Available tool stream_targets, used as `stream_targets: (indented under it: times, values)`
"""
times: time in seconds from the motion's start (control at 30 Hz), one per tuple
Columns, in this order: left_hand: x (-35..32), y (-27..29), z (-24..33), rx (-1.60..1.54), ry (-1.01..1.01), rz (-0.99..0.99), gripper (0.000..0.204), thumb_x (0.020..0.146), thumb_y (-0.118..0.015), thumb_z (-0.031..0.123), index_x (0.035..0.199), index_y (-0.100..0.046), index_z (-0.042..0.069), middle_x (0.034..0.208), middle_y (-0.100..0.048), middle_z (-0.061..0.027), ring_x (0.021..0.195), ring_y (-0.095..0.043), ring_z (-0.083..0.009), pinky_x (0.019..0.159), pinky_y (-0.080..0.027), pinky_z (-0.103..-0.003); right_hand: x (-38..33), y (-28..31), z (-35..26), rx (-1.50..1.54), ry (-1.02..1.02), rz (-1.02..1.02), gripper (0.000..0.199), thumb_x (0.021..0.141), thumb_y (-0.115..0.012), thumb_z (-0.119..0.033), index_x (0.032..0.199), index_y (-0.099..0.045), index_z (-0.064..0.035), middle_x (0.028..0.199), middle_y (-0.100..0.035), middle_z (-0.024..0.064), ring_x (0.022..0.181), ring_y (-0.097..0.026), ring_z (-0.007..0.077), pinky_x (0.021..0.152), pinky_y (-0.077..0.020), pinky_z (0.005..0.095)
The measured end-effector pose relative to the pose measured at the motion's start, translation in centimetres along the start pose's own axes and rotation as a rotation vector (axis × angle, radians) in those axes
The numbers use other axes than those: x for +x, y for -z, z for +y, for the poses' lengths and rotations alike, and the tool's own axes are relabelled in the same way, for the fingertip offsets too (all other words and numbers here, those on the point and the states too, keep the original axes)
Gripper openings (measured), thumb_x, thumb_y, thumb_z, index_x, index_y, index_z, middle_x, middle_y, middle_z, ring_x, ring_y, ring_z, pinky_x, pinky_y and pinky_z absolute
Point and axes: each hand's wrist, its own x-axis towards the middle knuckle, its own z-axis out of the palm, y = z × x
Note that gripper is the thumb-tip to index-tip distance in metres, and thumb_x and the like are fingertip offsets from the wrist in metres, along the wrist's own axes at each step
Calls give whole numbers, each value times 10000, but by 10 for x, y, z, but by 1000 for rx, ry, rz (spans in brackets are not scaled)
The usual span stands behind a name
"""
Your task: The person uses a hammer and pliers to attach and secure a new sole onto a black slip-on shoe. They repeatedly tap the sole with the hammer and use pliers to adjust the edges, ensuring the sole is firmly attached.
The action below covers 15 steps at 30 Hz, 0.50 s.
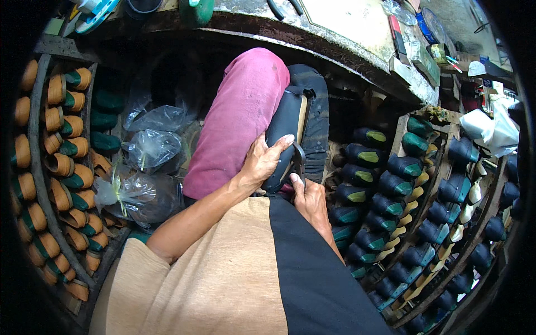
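Observation:
A dark shoe (pixel 283 118) with a pale tan strip along its right edge lies lengthwise across my lap, between my knees. My left hand (pixel 262 161) is closed round its left side, the thumb laid over the top. At the shoe's near right side, my right hand (pixel 309 195) is closed on a dark metal tool with a curved end (pixel 299 156). The curved part rests close against the shoe's edge; whether it touches cannot be made out. The fingers of my right hand are partly hidden beneath the tool and shoe.
Wooden racks of tan and green shoes (pixel 78 146) stand on the left, with racks of dark shoes (pixel 391 192) on the right. Clear plastic bags (pixel 152 149) lie beside my left knee. A worn workbench (pixel 346 33) with tools and tins runs ahead.

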Motion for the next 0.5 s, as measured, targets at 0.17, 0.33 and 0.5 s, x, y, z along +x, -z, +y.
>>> stream_targets:
  times: [0.17,0.33,0.5]
  values:
    - [12,-6,-6,115,-151,142,953,1024,-859,496,1597,-493,-173,1563,-598,-368,1479,-583,-438,1270,-443,-462,5,26,-15,79,-49,-185,645,1213,-574,-437,892,-745,96,688,-713,227,653,-727,358,695,-556,492]
    - [23,-3,-15,334,-330,269,720,1065,-836,470,1427,-657,-126,1235,-762,-270,1163,-734,-298,1057,-581,-436,4,65,-18,107,-93,-332,643,1214,-612,-435,823,-729,62,659,-729,111,581,-703,177,564,-551,371]
    - [18,-2,-18,336,-365,209,631,1063,-850,461,1186,-733,-147,1000,-775,-279,940,-751,-329,893,-608,-486,47,51,-27,81,206,-148,564,1208,-639,-346,798,-662,41,621,-683,135,530,-707,213,514,-527,394]
